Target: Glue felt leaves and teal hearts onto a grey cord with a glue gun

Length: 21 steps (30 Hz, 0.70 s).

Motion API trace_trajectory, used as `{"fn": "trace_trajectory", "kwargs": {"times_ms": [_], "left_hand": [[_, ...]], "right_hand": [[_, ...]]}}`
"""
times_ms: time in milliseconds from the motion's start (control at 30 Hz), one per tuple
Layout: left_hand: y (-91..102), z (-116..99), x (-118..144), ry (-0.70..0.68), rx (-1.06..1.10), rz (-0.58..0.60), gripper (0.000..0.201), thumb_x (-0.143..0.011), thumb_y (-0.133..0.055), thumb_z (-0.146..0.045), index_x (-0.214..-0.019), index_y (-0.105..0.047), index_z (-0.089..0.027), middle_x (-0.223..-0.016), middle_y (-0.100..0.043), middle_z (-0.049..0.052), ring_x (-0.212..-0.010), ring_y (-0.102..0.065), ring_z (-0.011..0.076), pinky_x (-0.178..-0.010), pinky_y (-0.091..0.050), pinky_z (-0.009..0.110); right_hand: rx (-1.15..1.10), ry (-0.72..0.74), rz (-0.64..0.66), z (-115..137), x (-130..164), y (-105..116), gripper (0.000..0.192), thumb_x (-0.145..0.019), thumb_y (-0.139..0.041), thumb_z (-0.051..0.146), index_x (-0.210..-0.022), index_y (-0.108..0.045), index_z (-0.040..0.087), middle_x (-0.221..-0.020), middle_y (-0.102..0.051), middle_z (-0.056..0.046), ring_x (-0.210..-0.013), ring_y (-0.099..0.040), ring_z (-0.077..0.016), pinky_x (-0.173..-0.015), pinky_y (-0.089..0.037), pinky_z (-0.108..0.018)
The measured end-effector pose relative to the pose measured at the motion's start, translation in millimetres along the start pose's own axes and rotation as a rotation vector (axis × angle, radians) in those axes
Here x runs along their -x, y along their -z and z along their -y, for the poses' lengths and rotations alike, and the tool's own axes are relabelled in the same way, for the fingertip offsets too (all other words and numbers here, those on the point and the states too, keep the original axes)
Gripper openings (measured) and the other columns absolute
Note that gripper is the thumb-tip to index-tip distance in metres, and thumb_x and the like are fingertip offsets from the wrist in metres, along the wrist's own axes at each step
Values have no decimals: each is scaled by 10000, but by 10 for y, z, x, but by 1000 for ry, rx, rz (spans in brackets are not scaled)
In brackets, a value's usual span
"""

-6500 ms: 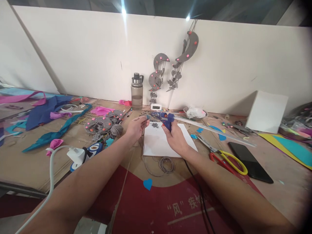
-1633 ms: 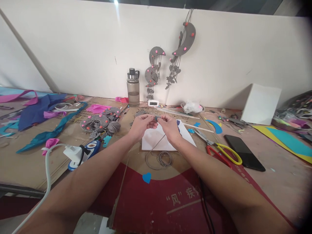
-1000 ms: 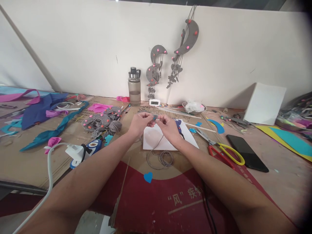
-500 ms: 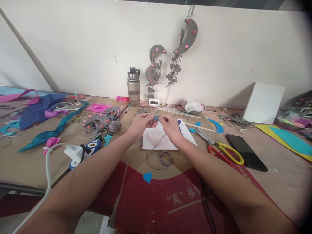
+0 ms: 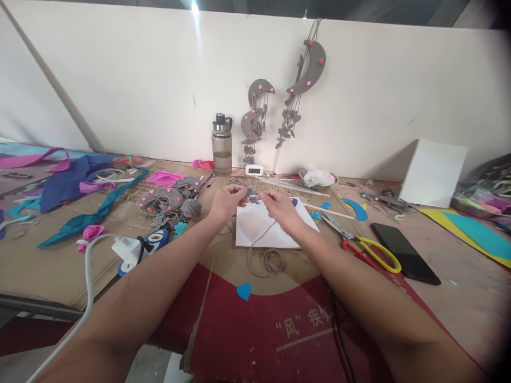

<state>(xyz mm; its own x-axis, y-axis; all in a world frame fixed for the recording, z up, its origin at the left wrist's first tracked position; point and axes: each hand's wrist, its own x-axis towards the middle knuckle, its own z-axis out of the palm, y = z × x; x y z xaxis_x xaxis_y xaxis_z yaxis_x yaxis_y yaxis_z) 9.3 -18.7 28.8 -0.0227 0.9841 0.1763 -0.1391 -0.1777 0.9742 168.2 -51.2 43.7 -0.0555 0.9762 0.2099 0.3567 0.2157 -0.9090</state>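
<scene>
Over a white sheet of paper [image 5: 259,234], my left hand [image 5: 228,205] pinches a small grey-blue piece [image 5: 249,193] between thumb and fingertips. The piece's exact shape is too small to make out. My right hand [image 5: 282,208] is closed just to the right of it, its fingertips pinching a thin grey cord [image 5: 261,234]. That cord runs down from the right hand across the paper to a loose coil [image 5: 273,261] in front. A blue heart cutout [image 5: 244,291] lies on the red cardboard nearer me.
Scissors [image 5: 377,252] and a black phone [image 5: 405,252] lie at right. Grey moon ornaments with a yarn ball [image 5: 187,206] are at left, beside a plug on a power strip [image 5: 149,242]. Behind stand a water bottle [image 5: 222,151] and a small digital clock [image 5: 254,170]; moon hangings [image 5: 315,66] hang on the wall.
My fingertips have drawn slightly apart, and more of the grey-blue piece shows between them. The whole view has shifted a little, showing more above the wall.
</scene>
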Motion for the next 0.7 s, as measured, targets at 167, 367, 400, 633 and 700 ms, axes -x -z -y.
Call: {"fn": "trace_trajectory", "kwargs": {"times_ms": [167,367,400,633,700], "left_hand": [[86,41,-68,37,126,-96,205,-646,-747,-263,-668,-612,-111,-576,-600,18,-531,-589,116,-526,-476,243],[148,34,-93,84,209,-159,144,-668,-709,-196,-685,-596,-108,-585,-582,8,-533,-584,108,-516,-470,233],[155,30,-92,90,220,-165,139,-671,-706,-187,-687,-593,-108,-585,-582,8,-536,-584,108,-514,-467,230],[195,23,-114,37,404,-13,154,-684,-714,-213,-723,-601,-115,-670,-624,22,-545,-557,74,-478,-422,179],[193,35,-118,30,446,71,176,-680,-727,-231,-742,-606,-119,-695,-632,23,-541,-544,68,-470,-413,178]], "right_hand": [[-169,-150,152,356,72,213,224,-784,-588,380,-808,-619,159,-578,-335,69,-468,-244,-47,-426,-187,-193],[-218,-62,270,771,315,462,270,-826,-582,424,-804,-611,156,-610,-330,61,-485,-231,-45,-438,-179,-193],[-157,-14,277,836,376,495,284,-847,-553,438,-828,-624,163,-618,-357,53,-495,-268,-51,-448,-213,-193],[483,334,907,1235,735,685,297,-870,-537,444,-966,-689,208,-918,-678,-20,-829,-582,-133,-702,-414,-234],[533,304,988,1239,714,761,326,-870,-533,462,-986,-694,203,-934,-691,-24,-842,-597,-137,-715,-424,-235]]}}
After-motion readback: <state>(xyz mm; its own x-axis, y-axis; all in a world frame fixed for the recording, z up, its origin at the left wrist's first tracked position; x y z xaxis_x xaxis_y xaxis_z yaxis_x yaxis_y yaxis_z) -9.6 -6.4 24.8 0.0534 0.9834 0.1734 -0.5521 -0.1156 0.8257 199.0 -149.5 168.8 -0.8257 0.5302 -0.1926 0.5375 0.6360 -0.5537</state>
